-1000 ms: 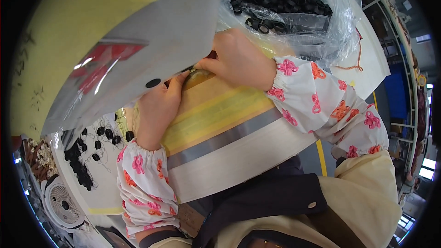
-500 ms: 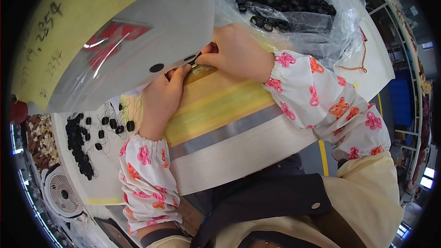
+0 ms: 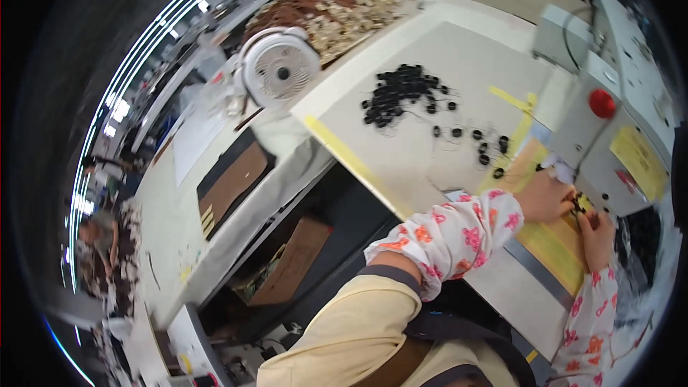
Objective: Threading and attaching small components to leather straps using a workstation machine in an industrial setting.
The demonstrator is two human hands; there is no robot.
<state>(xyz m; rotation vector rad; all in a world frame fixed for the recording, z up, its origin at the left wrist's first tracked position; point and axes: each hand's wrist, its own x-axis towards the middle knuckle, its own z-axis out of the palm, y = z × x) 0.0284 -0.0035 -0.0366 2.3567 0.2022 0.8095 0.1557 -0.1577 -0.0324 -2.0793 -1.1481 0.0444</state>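
My left hand (image 3: pixel 547 198) and my right hand (image 3: pixel 595 239) meet at the right, beside the front of a light grey machine (image 3: pixel 592 93). Both have their fingers pinched close together at a small dark and yellowish spot. What lies between the fingertips is too small to name. Beneath the hands runs a work surface covered with yellow tape (image 3: pixel 552 245), with a grey strip (image 3: pixel 539 272) along it. Left of them, a heap of small black spool-like pieces (image 3: pixel 401 93) with loose threads lies on the pale table (image 3: pixel 459 50); several strays trail toward my left hand.
A red round knob (image 3: pixel 602 103) juts from the machine. A white fan (image 3: pixel 281 68) stands past the table's left edge, near a pile of brown and cream pieces (image 3: pixel 344 11). A dark and brown flat piece (image 3: pixel 235 179) lies on the side table. Another person (image 3: pixel 100 244) appears far left.
My view has swung strongly to the left, so the hands now appear at the right side. Both hands are still pinched together at the machine.
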